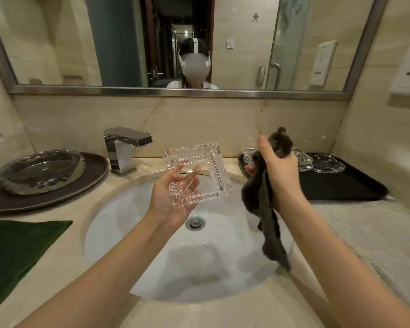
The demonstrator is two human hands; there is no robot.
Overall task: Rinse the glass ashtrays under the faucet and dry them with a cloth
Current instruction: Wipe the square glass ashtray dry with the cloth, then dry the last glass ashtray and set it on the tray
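My left hand (169,200) holds a square cut-glass ashtray (214,170) above the white sink (133,235), fingers curled under its near corner. My right hand (278,169) grips a dark brown cloth (268,223) that hangs down over the basin's right side. The two hands are apart, and the cloth does not touch the held ashtray. The chrome faucet (124,147) stands behind the sink at the left, with no water running. More glass ashtrays (324,163) sit on a black tray (346,183) at the right, partly hidden by my right hand.
A large dark glass dish (40,170) rests on a brown round plate (90,178) at the left. A green cloth (17,252) lies on the counter's near left. A white towel (374,235) covers the counter at the right. A mirror (175,41) spans the wall.
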